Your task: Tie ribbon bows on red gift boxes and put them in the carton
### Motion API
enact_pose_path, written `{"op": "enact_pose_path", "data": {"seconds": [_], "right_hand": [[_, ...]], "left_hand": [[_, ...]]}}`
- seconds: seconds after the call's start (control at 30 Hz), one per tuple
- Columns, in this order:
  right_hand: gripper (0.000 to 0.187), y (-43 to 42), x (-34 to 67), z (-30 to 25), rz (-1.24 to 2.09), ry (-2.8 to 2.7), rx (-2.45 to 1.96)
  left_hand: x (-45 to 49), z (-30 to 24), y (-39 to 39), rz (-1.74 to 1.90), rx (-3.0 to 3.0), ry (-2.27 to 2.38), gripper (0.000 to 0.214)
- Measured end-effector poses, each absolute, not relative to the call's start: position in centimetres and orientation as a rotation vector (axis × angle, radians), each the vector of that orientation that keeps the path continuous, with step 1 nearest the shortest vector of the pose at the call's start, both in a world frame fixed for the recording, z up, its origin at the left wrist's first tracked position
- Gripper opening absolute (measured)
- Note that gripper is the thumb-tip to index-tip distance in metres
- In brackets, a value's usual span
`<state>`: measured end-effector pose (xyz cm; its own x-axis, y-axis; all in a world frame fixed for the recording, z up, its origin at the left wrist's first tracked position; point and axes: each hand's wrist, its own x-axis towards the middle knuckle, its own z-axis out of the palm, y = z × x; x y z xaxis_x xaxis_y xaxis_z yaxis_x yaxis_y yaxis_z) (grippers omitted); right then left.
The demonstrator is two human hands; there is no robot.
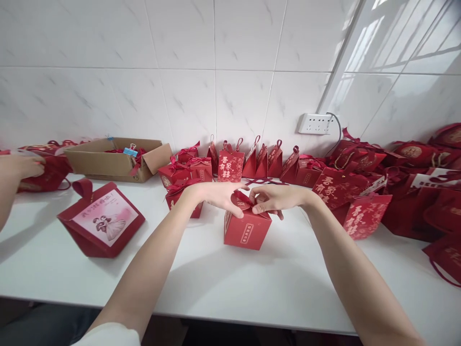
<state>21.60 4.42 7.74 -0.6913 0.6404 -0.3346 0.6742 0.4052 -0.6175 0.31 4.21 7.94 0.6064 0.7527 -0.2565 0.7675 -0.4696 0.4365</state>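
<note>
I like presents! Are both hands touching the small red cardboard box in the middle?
Touching. Head view: left hand and right hand hold the top flaps of the small red cardboard box.

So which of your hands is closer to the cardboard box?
Left. The left hand is right of the cardboard box, on the red box; the right hand is farther right.

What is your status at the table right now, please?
Left hand resting on top flaps of small red gift box; right hand pinching them. Box upright on white table. Other red boxes behind; another person's hand far left, apart.
</note>
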Motion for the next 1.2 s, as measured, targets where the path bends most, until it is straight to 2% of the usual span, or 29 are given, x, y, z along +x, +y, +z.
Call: {"op": "enact_pose_path", "data": {"seconds": [0.07, 0.23, 0.5, 0.77, 0.9, 1.07, 1.2], "right_hand": [[0.019, 4.8, 21.5, 7.3, -1.173, 2.594, 1.185], [0.014, 4.7, 20.6, 6.8, -1.06, 2.601, 1.237], [0.009, 3.1, 19.7, 7.7, -1.008, 2.713, 1.168], [0.005, 2.5, 19.0, 7.2, -0.833, 2.744, 1.152], [0.002, 2.4, 19.3, 7.5, -0.874, 2.74, 1.177], [0.009, 2.5, 20.0, 8.3, -0.869, 2.806, 1.195], [0.011, 2.7, 20.4, 8.6, -0.834, 2.797, 1.214]], "left_hand": [[0.4, 8.0, 4.2, -0.045, 2.282, 1.19, 0.084], [1.2, 8.1, 3.9, -0.08, 2.332, 1.266, 0.049], [1.8, 8.2, 3.1, -0.031, 2.476, 1.263, 0.023], [1.4, 8.8, 2.5, -0.057, 2.426, 1.21, 0.02], [1.6, 8.7, 2.6, -0.032, 2.418, 1.181, 0.025], [1.9, 8.3, 2.7, 0.115, 2.418, 1.184, 0.023], [2.2, 8.1, 2.7, 0.094, 2.421, 1.129, 0.014]]}}
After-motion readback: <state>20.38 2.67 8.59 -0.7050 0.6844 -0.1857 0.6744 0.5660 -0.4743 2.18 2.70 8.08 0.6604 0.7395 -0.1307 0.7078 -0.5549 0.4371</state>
